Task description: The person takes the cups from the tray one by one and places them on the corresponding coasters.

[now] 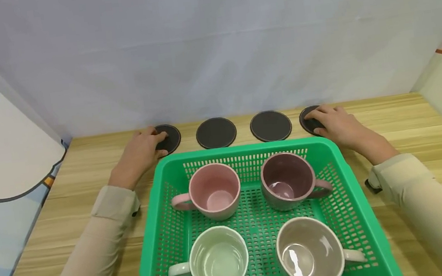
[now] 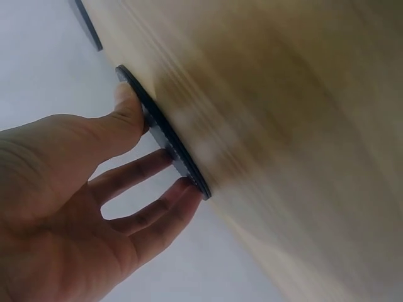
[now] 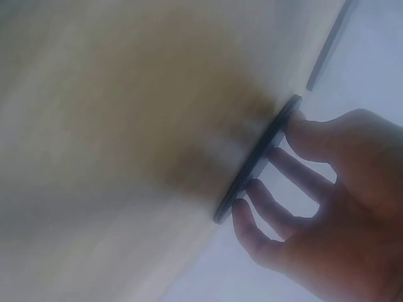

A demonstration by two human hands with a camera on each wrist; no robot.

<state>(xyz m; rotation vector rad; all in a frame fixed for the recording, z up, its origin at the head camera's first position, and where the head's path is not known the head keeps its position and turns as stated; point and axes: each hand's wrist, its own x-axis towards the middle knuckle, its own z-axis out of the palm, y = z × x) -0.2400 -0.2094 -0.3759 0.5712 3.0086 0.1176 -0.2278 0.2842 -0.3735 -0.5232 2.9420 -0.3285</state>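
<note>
At the left end of a row of round black coasters, my left hand [image 1: 142, 150] reaches over the outermost coaster [image 1: 171, 139]. In the left wrist view, the thumb and fingers span this coaster [image 2: 167, 135], touching its top and rim. My right hand [image 1: 337, 126] grips the coaster [image 1: 309, 122] at the right end the same way. The right wrist view has its thumb and fingertips spread across that coaster [image 3: 258, 157]. Both coasters lie at the table's back edge, partly covered by the hands.
Between the hands lie two more black coasters, one left [image 1: 216, 132] and one right [image 1: 271, 126]. A green basket [image 1: 247, 150] in front holds a pink mug [image 1: 215, 191], a dark mauve mug [image 1: 288, 180], a pale green mug [image 1: 219, 260] and a beige mug [image 1: 310, 252]. A white wall [image 1: 212, 65] stands behind.
</note>
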